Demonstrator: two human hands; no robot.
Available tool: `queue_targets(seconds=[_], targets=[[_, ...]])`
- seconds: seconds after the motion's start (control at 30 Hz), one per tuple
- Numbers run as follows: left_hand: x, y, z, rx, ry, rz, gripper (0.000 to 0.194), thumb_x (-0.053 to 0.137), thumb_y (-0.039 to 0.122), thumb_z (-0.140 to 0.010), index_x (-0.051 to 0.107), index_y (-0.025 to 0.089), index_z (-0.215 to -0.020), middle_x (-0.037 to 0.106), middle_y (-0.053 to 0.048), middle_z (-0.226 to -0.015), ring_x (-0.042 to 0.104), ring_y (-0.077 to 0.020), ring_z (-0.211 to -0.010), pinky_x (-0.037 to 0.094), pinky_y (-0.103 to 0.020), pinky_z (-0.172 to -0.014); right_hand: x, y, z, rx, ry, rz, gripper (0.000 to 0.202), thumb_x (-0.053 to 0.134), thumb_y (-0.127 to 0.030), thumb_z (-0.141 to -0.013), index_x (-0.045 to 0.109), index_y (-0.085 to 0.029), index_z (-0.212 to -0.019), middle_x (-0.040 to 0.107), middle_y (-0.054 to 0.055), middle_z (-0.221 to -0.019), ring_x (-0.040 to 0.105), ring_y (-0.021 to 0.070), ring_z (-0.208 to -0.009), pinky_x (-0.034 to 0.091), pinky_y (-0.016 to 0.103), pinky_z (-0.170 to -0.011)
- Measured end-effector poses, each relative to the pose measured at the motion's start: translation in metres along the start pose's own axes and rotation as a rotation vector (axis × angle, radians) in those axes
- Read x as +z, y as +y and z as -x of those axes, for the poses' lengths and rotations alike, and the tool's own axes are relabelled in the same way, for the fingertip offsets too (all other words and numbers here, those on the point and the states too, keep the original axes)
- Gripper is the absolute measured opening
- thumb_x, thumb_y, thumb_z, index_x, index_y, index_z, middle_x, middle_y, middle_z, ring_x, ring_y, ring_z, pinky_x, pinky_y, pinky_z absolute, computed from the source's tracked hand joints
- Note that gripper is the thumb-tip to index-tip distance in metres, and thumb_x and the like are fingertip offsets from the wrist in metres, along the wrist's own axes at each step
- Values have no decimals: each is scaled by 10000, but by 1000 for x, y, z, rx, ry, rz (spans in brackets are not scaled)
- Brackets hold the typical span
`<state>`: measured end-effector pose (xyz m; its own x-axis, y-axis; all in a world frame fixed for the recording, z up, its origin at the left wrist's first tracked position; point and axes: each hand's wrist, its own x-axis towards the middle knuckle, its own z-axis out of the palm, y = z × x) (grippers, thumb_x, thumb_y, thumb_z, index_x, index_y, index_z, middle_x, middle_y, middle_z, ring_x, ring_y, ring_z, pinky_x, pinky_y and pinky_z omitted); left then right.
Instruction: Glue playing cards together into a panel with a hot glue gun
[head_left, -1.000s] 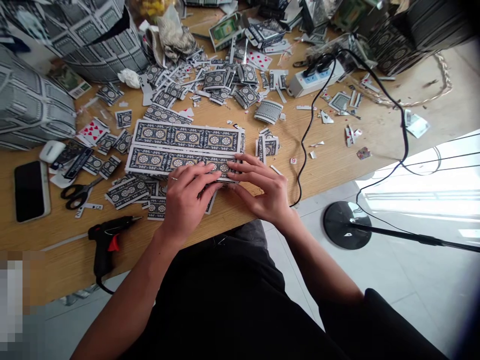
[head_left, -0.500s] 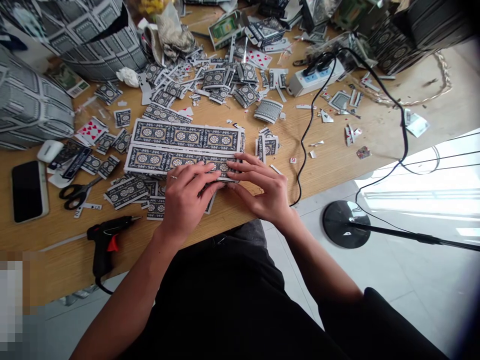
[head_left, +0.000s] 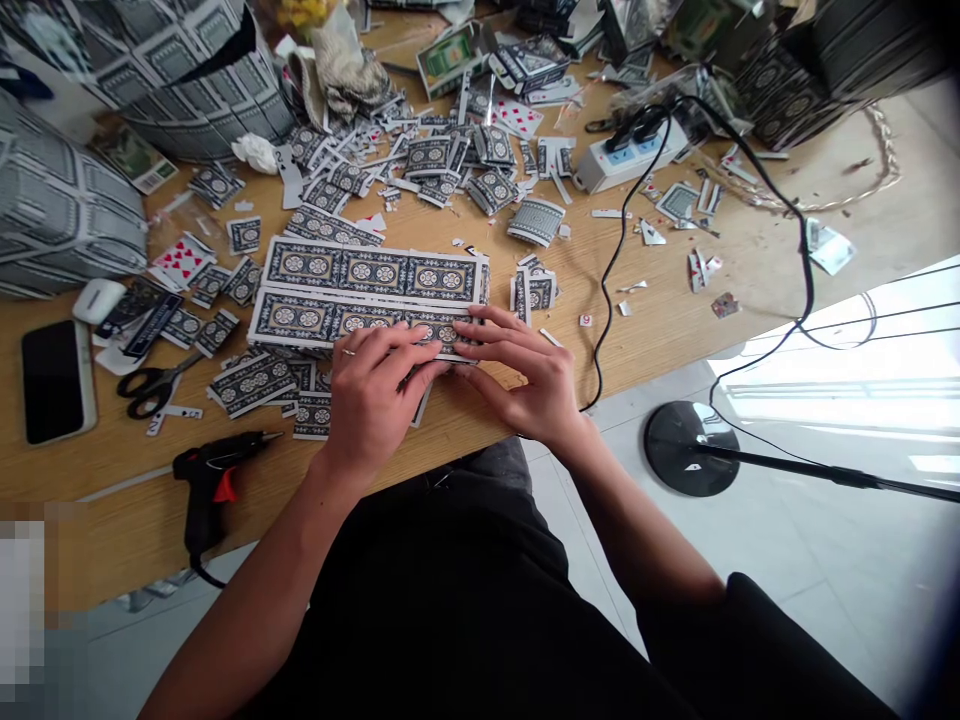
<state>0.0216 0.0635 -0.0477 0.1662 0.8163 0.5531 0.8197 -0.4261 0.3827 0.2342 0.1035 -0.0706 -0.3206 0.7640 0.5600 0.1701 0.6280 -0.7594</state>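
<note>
A flat panel of joined playing cards (head_left: 300,265), patterned backs up in two rows, lies near the table's front edge. My left hand (head_left: 379,390) bends over its near edge, fingertips on top and thumb along the side. Close by on the right, my right hand (head_left: 525,375) pinches the panel's near right corner the same way. Both hands are closed on that edge; the thumb tips meet the side, and what lies beneath them is hidden. Loose cut cards (head_left: 255,385) poke out under the panel's left end.
A black glue gun (head_left: 206,480) lies at the front left, near scissors (head_left: 154,388) and a phone (head_left: 56,380). Card scraps (head_left: 431,160) litter the back. A power strip (head_left: 634,155) trails a black cable at right. Card-covered vessels (head_left: 67,195) stand far left.
</note>
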Motion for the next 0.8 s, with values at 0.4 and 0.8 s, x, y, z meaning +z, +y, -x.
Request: queue_targets(seconds=[0.4, 0.8], targets=[[2, 1, 2, -40, -14, 9, 72, 785, 270, -995, 800, 281, -1065, 834, -30, -1160, 770, -251, -1155, 535, -454, -1052, -1, 0, -1, 38, -8, -17, 256, 807, -183, -963, 860, -314, -1176, 845, 29, -1276, 743, 308, -1349, 587, 602, -1212], [2, 1, 3, -59, -22, 19, 65, 768, 266, -1008, 795, 282, -1065, 830, -29, -1164, 760, -246, -1171, 521, -445, -1061, -2, 1, -1, 10, -17, 18, 251, 798, -177, -969, 855, -302, -1179, 844, 32, -1275, 749, 297, -1341, 602, 594, -1194]])
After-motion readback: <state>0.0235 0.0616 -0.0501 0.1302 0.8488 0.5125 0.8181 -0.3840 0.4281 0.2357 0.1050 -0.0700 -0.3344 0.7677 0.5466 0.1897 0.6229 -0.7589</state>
